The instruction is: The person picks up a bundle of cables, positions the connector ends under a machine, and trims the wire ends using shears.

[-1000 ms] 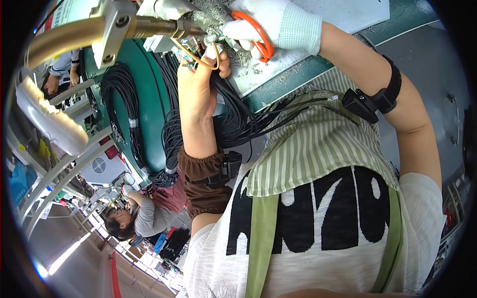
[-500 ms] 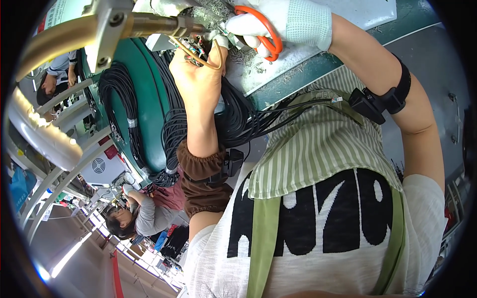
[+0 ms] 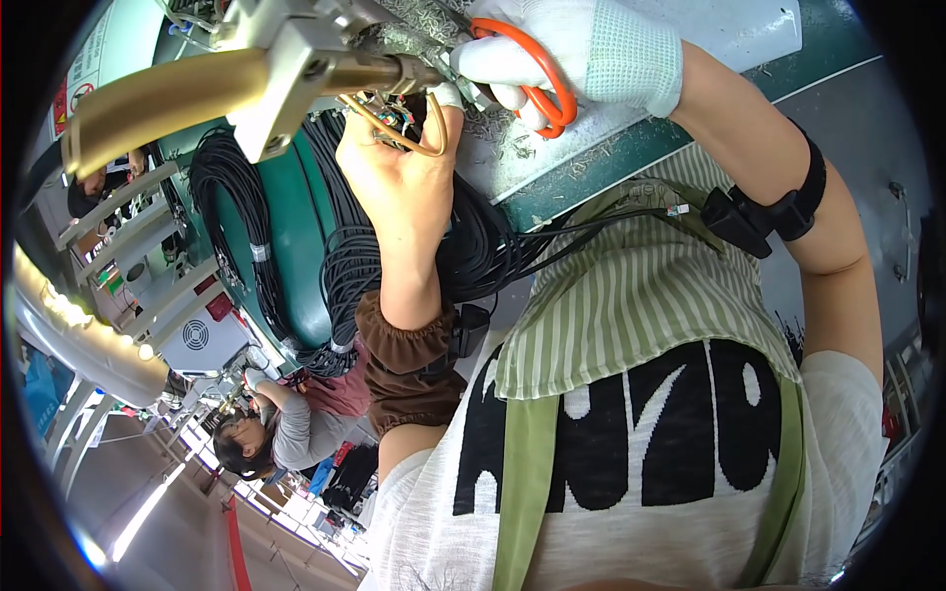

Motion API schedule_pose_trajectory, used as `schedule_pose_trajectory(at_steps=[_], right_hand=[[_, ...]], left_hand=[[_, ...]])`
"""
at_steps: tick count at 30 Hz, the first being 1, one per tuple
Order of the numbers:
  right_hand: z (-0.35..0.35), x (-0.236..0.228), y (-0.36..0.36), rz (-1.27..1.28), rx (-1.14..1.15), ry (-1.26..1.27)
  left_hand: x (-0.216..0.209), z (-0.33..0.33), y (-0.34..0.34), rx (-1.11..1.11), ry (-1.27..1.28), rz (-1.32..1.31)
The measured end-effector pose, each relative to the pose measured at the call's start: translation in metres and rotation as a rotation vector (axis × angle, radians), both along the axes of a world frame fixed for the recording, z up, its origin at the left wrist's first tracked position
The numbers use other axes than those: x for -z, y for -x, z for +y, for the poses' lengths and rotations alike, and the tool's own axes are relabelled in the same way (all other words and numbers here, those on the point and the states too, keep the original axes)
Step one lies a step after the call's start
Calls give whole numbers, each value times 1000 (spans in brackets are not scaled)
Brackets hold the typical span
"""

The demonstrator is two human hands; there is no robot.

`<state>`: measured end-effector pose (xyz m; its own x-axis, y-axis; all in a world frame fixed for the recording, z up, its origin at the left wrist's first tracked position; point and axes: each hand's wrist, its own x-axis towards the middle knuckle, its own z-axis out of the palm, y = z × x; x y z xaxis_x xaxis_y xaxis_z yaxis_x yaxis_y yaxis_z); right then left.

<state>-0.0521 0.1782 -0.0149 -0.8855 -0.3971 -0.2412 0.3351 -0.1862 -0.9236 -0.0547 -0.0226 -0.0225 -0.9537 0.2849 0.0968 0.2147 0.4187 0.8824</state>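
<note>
1. Gripping, head view: the gloved right hand (image 3: 552,61) is wrapped around an orange-handled hand tool (image 3: 564,104), whose metal end sits just beside the left fingertips.
2. Bare left hand (image 3: 399,182), white cover on one fingertip: fingers curled around coloured wire ends (image 3: 396,116). Exact pinch point hidden.
3. Wire ends sit under the metal nozzle (image 3: 379,75); thin tan loop (image 3: 436,146) crosses in front of the left hand.
4. Black cables (image 3: 483,246) bunch beside the left wrist, partly behind it. Separate tied coil (image 3: 258,212) on green table (image 3: 307,281), left.
5. Small clippings (image 3: 514,146) litter the white board (image 3: 616,110) below the tool.
</note>
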Motion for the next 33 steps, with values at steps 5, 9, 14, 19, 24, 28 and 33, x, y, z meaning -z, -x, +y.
schedule_pose_trajectory(at_steps=[5,9,14,19,24,28,33], right_hand=[[2,2,6,87,-64,-86],[0,9,6,60,-28,-19],[-2,14,11,190,-9,-86],[-4,20,7,285,2,-168],[-9,24,-51,219,81,-61],[-19,15,-87,712,391,-934],[-21,3,-108,984,499,-1096]], left_hand=[[2,-1,4,1,32,10],[-1,0,7,17,-158,-210],[4,-3,13,70,-366,-331],[12,-9,13,111,-463,-418],[-2,-16,-44,41,-684,-800],[-25,-1,-76,-71,-691,-704],[-37,15,-85,-123,-503,-342]])
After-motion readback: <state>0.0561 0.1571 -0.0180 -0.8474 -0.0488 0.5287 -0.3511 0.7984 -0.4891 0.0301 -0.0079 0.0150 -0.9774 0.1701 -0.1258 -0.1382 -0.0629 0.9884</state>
